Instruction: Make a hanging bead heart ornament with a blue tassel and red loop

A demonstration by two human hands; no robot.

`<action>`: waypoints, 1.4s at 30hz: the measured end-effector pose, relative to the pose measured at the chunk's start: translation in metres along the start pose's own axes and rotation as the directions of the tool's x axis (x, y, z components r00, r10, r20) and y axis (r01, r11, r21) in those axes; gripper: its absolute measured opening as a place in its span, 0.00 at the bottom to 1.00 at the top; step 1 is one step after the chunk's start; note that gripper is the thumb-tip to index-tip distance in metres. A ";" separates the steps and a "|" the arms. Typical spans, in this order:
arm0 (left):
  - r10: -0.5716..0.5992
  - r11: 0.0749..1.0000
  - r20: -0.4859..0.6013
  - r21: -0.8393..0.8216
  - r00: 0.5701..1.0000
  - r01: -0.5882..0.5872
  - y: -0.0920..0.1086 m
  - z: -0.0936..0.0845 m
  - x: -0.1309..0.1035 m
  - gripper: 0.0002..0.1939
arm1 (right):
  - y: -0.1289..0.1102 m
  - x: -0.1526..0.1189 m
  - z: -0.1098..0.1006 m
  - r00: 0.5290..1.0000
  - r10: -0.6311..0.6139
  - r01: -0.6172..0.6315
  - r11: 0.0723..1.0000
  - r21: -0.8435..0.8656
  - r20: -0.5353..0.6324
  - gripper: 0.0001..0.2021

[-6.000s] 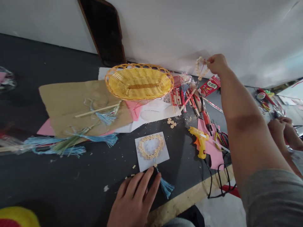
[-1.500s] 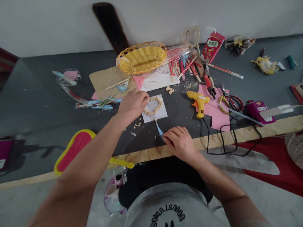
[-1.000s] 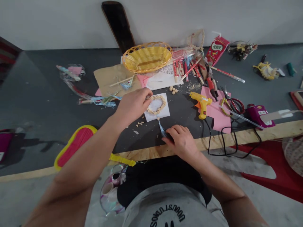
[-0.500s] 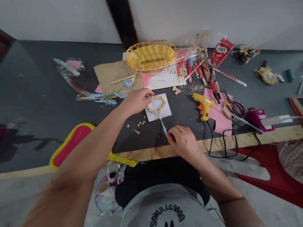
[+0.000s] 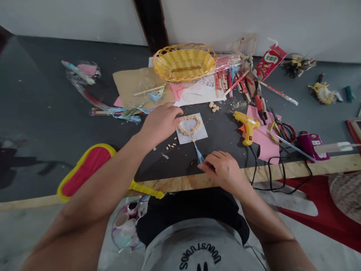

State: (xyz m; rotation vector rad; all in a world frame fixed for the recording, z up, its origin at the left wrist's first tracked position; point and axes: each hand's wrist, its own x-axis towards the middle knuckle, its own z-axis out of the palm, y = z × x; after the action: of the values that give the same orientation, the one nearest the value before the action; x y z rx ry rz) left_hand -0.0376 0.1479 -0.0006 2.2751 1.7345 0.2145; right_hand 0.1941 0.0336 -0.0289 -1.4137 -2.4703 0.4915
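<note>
A ring of pale beads (image 5: pixel 194 131) lies on a white square of paper (image 5: pixel 203 135) near the table's front. From its lower end a blue tassel (image 5: pixel 199 155) hangs toward the front edge. My left hand (image 5: pixel 162 124) is at the left side of the ring, thumb and forefinger close together at its upper left; what they pinch is too small to make out. My right hand (image 5: pixel 222 167) has its fingers closed at the tassel's lower end. Small bead pieces (image 5: pixel 170 145) are scattered left of the paper, and a bead cluster (image 5: pixel 213 107) sits above it.
A yellow basket (image 5: pixel 184 66) stands at the back. On the right are a yellow glue gun (image 5: pixel 248 126), scissors (image 5: pixel 283 131), pink felt (image 5: pixel 269 152), a purple box (image 5: pixel 313 145) and black cable. A pink and yellow shoe-sole shape (image 5: pixel 87 169) lies front left, partly behind my forearm.
The view has shifted slightly. My right hand is a little lower and farther right, at the tassel's end, and the tassel looks straighter and more spread. My left hand stays by the bead ring.
</note>
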 end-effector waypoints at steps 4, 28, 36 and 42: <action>-0.019 0.999 0.024 0.032 1.000 0.018 -0.009 -0.011 -0.033 0.13 | 0.008 -0.001 -0.006 0.996 0.043 -0.031 0.989 0.147 -0.081 0.12; -0.051 0.984 0.043 -0.168 0.998 0.057 -0.007 0.011 -0.074 0.10 | 0.079 -0.038 -0.039 0.841 0.385 -0.468 0.870 -0.155 -0.379 0.17; -0.233 0.827 0.018 -0.523 0.972 0.208 0.006 0.015 -0.088 0.12 | 0.091 -0.025 -0.042 0.715 0.670 -0.694 0.715 -0.086 -0.198 0.21; -0.199 0.828 -0.008 -0.536 0.980 0.163 0.012 0.021 -0.089 0.12 | 0.094 -0.002 -0.051 0.682 0.694 -0.728 0.672 -0.132 -0.230 0.25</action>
State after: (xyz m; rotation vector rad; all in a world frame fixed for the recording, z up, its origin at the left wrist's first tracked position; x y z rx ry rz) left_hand -0.0454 0.0568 -0.0126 1.7053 1.6444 0.6495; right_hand 0.2879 0.0841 -0.0211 -2.4152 -1.7839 0.2208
